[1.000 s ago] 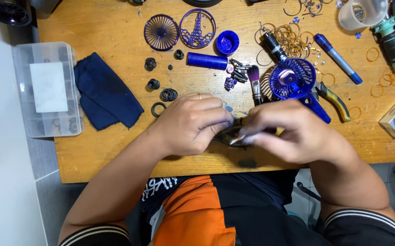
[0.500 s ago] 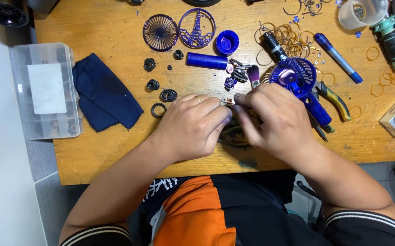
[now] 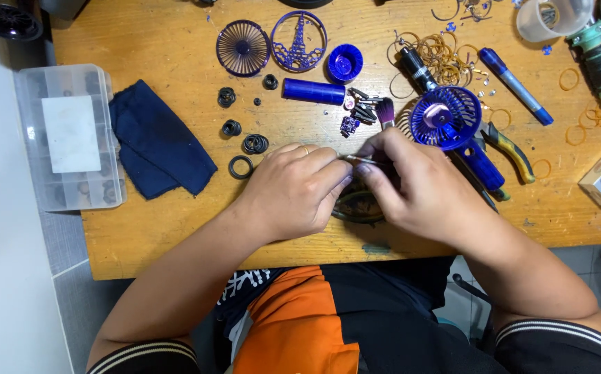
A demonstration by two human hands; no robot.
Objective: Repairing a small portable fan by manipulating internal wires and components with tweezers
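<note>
My left hand is curled at the front middle of the wooden table, its fingertips closed against a dark round part that shows only partly beneath both hands. Facing it, my right hand pinches a thin metal tool whose tip points at my left fingertips. A small purple-bristled brush lies just beyond my right fingers. To the right of that hand sits a blue fan head with a grille.
Behind the hands lie a blue cylinder, a blue cap, two round grilles, several black rings, pliers, a blue pen and rubber bands. At the left lie a dark cloth and a clear box.
My right hand has moved away from the front edge, up and to the left against my left hand. It now pinches the thin tool at my left fingertips.
</note>
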